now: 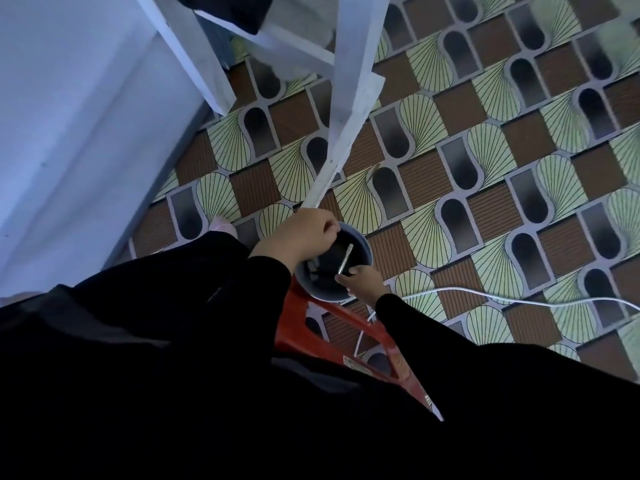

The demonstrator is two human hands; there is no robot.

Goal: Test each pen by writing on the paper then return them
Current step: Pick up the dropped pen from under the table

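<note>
Cup (369, 252) over red stool (290, 323), pen (345, 258) at its mouth
Fingers of left hand (301, 233) clamped its rim, right hand (363, 280) fingers pinched pen; slack pinch or tilt risked spill onto floor (485, 168)

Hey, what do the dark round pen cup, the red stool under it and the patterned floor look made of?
Dark round pen cup: likely plastic, matte, with a thin pale rim.
Red stool: moulded plastic, glossy, with cut-out openings.
Patterned floor: probably printed vinyl sheet, its repeating motif imitating tile and wood; could be tile.
</note>
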